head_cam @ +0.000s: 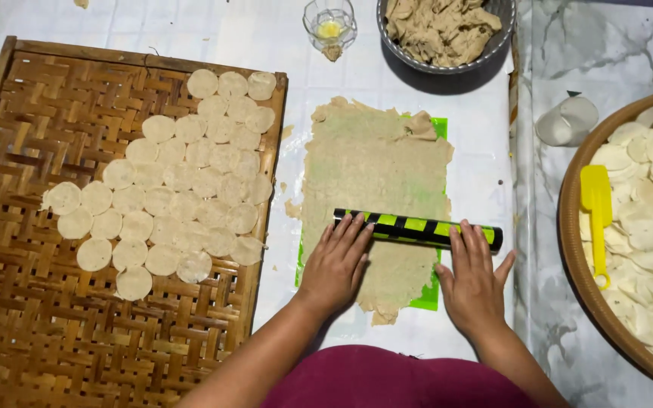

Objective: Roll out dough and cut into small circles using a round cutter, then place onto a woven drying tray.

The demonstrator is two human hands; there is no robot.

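Note:
A thin sheet of beige dough [376, 170] lies spread over a green mat [426, 296] on the white cloth. Across its lower half rests a black and green striped roller [413, 227]. My left hand [335, 264] presses flat on the roller's left end, fingers spread. My right hand [474, 279] lies flat against its right part, fingers together and pointing away from me. Both palms push on the roller without gripping it.
A woven bamboo tray [32, 302] at left carries several round cut dough discs [179, 189]. A round basket [574, 257] at right holds more discs and a yellow spatula [597, 219]. A metal bowl [485, 51] of dough scraps, a small glass [329, 23] and a clear cup [567, 119] stand at the back.

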